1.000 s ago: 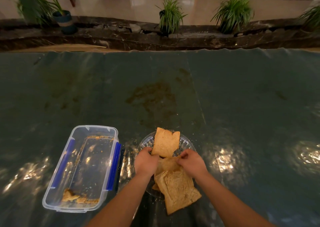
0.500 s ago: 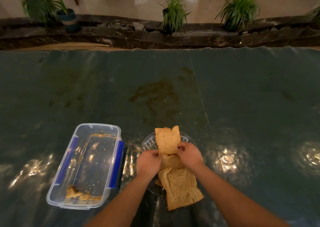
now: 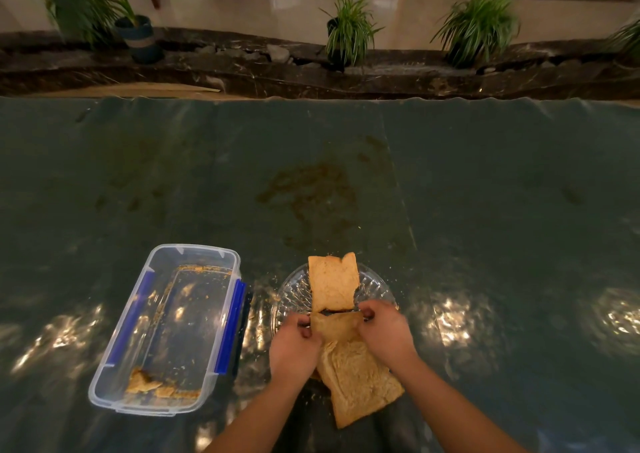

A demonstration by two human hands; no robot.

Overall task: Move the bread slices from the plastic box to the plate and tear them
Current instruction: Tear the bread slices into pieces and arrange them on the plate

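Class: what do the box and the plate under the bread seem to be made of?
Rectangular clear box with blue side clips: likely plastic, see-through and glossy, with moulded rounded corners. Round clear plate: glass or hard clear plastic; ribbed cut pattern glints, but the look alone cannot settle it.

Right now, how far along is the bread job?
Moving looks done: the plastic box holds only scraps and crumbs. In hand: the left hand and right hand pinch a slice over the glass plate, a tear opening across it. Left: finishing that tear, plus the untorn slice nearer the person.
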